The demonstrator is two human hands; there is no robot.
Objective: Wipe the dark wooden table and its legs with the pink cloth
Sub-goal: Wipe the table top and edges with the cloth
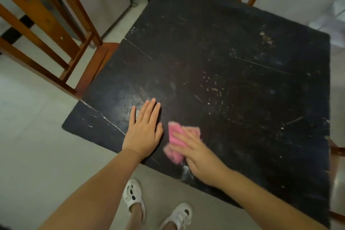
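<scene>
We wipe near the worktop's front edge.
Our right hand [200, 157] presses the pink cloth [176, 141] flat under blurred fingers; our left hand [143, 130] rests just beside it, fingers straight and together. The dark worktop [233, 65] stretches bare beyond, wooden chairs [56, 30] at its edges.

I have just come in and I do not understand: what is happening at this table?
A person is wiping the dark table. The right hand presses a pink cloth onto the top near the front edge. The left hand rests flat beside it. White marks remain across the top.
</scene>
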